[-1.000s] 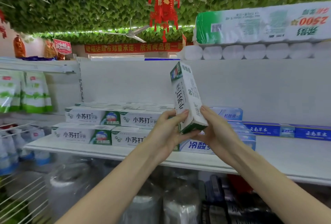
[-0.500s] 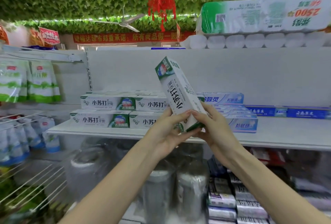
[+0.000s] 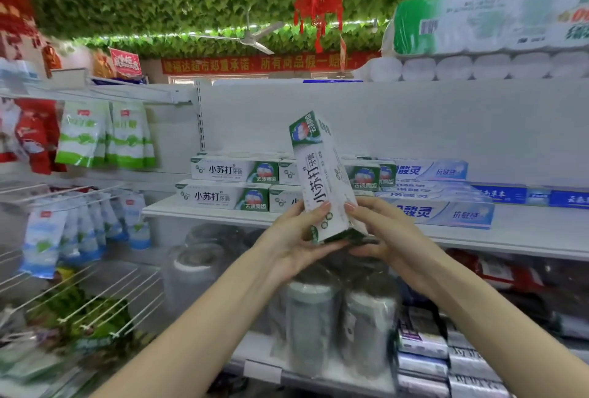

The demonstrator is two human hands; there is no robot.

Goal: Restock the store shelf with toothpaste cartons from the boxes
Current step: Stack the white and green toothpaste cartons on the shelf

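Your left hand and right hand both grip the toothpaste carton, tilted upright before the shelf.

I count: one carton between left grip, right grip; four-plus stacked cartons left of grips; two green pouches farther left.

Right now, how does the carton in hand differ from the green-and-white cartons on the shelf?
The held carton stands nearly upright, green end up; the shelved cartons lie flat, stacked two high. The left hand and right hand grip the held carton's lower end; nothing touches the shelved cartons. Both share the same print.
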